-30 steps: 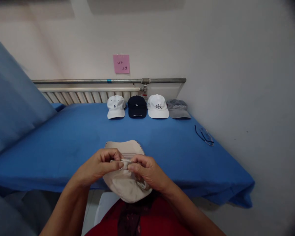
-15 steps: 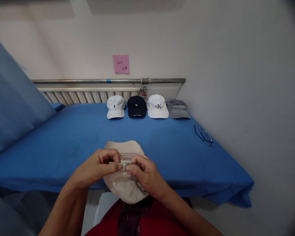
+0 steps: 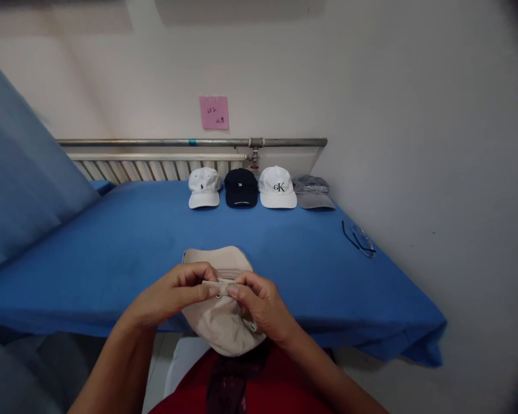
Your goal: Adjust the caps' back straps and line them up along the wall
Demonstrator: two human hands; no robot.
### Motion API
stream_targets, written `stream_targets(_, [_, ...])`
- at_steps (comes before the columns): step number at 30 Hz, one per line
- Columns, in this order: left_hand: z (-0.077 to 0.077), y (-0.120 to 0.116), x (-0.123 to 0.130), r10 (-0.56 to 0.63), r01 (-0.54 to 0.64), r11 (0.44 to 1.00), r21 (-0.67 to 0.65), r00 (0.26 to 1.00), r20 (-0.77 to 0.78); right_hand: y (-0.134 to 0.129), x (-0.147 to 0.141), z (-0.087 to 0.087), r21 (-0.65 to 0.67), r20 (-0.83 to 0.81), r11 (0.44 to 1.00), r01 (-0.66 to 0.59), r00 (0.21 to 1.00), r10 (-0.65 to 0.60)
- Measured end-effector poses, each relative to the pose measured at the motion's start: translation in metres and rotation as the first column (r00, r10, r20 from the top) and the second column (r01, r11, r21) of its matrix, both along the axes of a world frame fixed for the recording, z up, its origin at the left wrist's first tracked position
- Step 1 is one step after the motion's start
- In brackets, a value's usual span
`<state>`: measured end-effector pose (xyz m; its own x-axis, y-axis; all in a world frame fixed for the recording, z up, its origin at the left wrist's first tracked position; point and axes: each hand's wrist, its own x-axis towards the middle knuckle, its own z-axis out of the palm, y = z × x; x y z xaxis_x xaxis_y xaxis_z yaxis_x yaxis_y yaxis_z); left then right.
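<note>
A beige cap [image 3: 224, 328] lies at the near edge of the blue-covered table, its brim pointing away from me and its back strap toward my fingers. My left hand [image 3: 183, 287] pinches the strap from the left between thumb and fingers. From the right, my right hand [image 3: 261, 299] pinches the strap close to its buckle, the two thumbs a small gap apart. Along the far edge stand a white cap [image 3: 204, 188], a black cap [image 3: 240, 188], a white cap with CK letters [image 3: 278, 188] and a grey cap [image 3: 314, 192].
A pair of glasses [image 3: 359, 240] lies at the right on the blue cloth [image 3: 133, 247]. Behind the table run a metal pipe [image 3: 155, 142] and a radiator [image 3: 147, 170]. A blue curtain [image 3: 21, 167] hangs at the left; a pink note [image 3: 214, 112] is on the wall.
Both hands have shifted slightly right along with the strap, and the strap's end now reaches less far out at the left. The pinch of each hand remains.
</note>
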<state>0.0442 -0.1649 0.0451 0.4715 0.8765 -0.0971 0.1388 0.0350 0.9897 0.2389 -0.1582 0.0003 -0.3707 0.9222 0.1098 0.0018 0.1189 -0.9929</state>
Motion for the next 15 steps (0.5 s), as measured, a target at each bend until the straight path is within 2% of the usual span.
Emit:
stream_targets(2, [0.001,0.0,0.002,-0.005,0.005,1.0,0.014,1.0,-0.008,0.0,0.002,0.002,0.053,0.003,0.998,0.037,0.999,-0.037])
stream_targets(4, [0.004,-0.001,0.004,-0.018,0.019,0.999,0.037,1.0,-0.02,-0.001,0.004,0.006,0.164,0.016,0.985,0.061,0.998,-0.065])
stream_targets(6, [0.009,-0.003,0.006,-0.037,0.04,0.996,0.084,0.998,-0.041,-0.001,0.006,0.013,0.311,0.051,0.95,0.019,0.998,-0.037])
stream_targets(8, [0.013,-0.006,0.008,-0.042,0.053,0.99,0.13,0.996,-0.081,-0.002,0.008,0.018,0.404,0.096,0.913,-0.054,0.995,0.016])
stream_targets(11, [0.018,-0.01,0.008,-0.016,0.038,0.988,0.148,0.989,-0.147,-0.002,0.007,0.02,0.423,0.081,0.903,-0.073,0.996,0.043])
stream_targets(15, [0.021,-0.013,0.007,0.091,-0.059,0.987,0.15,0.973,-0.211,-0.002,0.007,0.015,0.404,0.046,0.911,-0.084,0.996,0.071])
